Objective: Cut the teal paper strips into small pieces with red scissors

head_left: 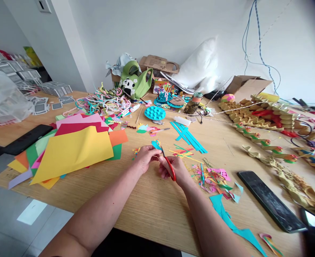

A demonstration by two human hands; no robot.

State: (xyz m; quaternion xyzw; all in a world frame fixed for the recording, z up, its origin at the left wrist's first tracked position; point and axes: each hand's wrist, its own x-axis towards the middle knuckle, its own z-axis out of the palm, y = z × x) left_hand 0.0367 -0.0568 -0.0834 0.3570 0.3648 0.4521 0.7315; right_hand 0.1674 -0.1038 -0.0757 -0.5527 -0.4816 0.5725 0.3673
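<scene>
My right hand (176, 171) is closed around the red handles of a pair of scissors (169, 167), whose blades point up and away from me. Just left of it, my left hand (146, 157) pinches a small blue paper piece (155, 144) right at the scissor blades. Whether the blades are cutting into the paper is too small to tell. Tiny coloured paper bits (136, 152) lie beyond my left fingers. Thin paper strips (183, 152) rest past my right hand, with a heap of colourful scraps (213, 180) to its right.
Stacked coloured paper (77, 146) covers the table's left side. Blue strips (189, 137), a blue egg-carton piece (154, 113) and a glass jar (193, 103) stand farther back. A phone (271, 200) and egg-carton pieces (261, 114) lie at right. Pipe cleaners (104, 100) are piled near a green bag (137, 82).
</scene>
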